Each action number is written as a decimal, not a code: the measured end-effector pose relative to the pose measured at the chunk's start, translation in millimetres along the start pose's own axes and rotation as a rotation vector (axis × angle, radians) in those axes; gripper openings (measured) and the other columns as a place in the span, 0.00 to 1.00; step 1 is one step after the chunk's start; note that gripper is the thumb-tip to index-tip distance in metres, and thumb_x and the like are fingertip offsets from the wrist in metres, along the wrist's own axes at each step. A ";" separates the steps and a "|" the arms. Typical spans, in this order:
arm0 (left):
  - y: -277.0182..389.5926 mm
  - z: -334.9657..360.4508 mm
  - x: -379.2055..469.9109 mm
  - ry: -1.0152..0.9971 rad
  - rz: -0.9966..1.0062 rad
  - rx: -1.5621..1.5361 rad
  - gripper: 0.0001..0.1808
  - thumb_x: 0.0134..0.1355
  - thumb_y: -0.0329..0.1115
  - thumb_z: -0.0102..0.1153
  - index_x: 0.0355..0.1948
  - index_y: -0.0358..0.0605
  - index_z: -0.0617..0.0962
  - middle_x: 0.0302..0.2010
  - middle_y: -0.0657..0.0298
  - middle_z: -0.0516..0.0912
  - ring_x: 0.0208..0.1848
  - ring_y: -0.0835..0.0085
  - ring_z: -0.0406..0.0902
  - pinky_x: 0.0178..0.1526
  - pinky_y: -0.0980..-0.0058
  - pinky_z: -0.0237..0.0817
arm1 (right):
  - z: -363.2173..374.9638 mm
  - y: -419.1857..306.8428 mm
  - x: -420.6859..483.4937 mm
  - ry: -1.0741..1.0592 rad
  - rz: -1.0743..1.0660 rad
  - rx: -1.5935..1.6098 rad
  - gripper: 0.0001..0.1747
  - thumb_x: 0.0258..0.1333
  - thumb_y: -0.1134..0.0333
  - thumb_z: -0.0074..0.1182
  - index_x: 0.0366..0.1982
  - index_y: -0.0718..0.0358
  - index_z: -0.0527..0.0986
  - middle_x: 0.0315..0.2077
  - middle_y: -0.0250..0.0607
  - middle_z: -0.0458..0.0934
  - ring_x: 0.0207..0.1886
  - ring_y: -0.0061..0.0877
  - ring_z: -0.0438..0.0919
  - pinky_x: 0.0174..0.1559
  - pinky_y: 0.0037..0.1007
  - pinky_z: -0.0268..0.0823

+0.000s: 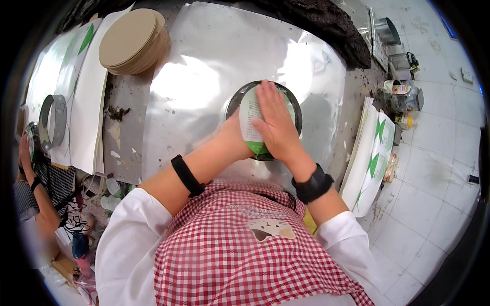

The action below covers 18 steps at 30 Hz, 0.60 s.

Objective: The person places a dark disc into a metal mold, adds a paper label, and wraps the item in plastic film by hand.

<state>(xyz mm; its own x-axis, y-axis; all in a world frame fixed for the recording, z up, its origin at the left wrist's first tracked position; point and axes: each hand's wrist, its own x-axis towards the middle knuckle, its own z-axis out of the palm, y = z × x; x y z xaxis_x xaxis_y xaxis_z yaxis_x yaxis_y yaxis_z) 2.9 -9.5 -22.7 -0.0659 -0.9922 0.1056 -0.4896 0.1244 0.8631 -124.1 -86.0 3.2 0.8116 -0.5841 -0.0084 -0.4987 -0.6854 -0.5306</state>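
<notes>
A dark round ring mould (pixel 299 111) stands on a clear plastic sheet (pixel 180 126) in front of me. Over its opening a green and white printed paper label (pixel 249 114) is tilted up. My right hand (pixel 276 122) lies flat against the label's right part, fingers together and pointing away from me. Behind the label's left side is my left hand (pixel 234 132); its fingers are hidden, so its grip cannot be told. What fills the mould is mostly covered by the hands and label.
Round brown cardboard discs (pixel 128 40) are stacked at the upper left. Printed sheets (pixel 373 160) lie to the right, white sheets (pixel 86 103) and a metal ring (pixel 57 122) to the left. Dark material (pixel 325 23) lines the far edge. A co-worker's arm (pixel 42 199) shows at far left.
</notes>
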 end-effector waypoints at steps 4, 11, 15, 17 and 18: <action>0.6 -16.6 -2.2 -0.058 0.076 0.132 0.29 0.61 0.44 0.56 0.63 0.47 0.70 0.64 0.56 0.71 0.66 0.56 0.67 0.66 0.61 0.60 | -0.8 3.7 1.0 -0.035 -0.055 0.053 0.42 0.68 0.41 0.32 0.71 0.64 0.49 0.72 0.49 0.46 0.75 0.42 0.43 0.74 0.43 0.35; 0.8 -48.6 -53.1 -0.071 -0.141 0.120 0.28 0.56 0.41 0.62 0.58 0.47 0.74 0.57 0.57 0.78 0.60 0.61 0.74 0.60 0.61 0.66 | 13.0 -29.6 6.2 -0.122 -0.134 0.232 0.43 0.67 0.39 0.31 0.71 0.64 0.51 0.72 0.47 0.48 0.75 0.40 0.44 0.74 0.40 0.36; 32.5 -90.0 -65.7 -0.160 -0.074 0.417 0.29 0.52 0.41 0.66 0.56 0.49 0.76 0.56 0.59 0.79 0.62 0.61 0.72 0.66 0.58 0.59 | 13.4 -24.0 4.8 -0.143 -0.170 0.139 0.44 0.66 0.37 0.30 0.70 0.64 0.52 0.72 0.47 0.48 0.75 0.40 0.45 0.74 0.40 0.37; 30.2 -97.8 -72.2 -0.247 0.087 0.634 0.28 0.49 0.41 0.67 0.54 0.49 0.78 0.54 0.60 0.79 0.62 0.62 0.71 0.69 0.57 0.55 | 6.7 -19.7 8.6 -0.146 -0.174 0.140 0.44 0.66 0.37 0.30 0.70 0.63 0.52 0.71 0.47 0.49 0.75 0.39 0.45 0.74 0.40 0.37; 23.4 -89.6 -80.1 -0.267 0.093 0.613 0.28 0.48 0.40 0.68 0.52 0.49 0.79 0.52 0.61 0.80 0.62 0.62 0.71 0.70 0.56 0.53 | 5.5 -26.0 9.0 -0.159 -0.222 0.074 0.42 0.67 0.39 0.31 0.70 0.63 0.54 0.71 0.46 0.50 0.75 0.40 0.46 0.74 0.42 0.37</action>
<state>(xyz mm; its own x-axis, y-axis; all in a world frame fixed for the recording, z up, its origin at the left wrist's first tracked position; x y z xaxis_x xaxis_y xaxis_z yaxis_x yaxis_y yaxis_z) 74.6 72.5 33.3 -0.3058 -0.9517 -0.0279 -0.8710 0.2678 0.4120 -102.1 -71.0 12.2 0.9390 -0.3436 -0.0152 -0.2848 -0.7521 -0.5944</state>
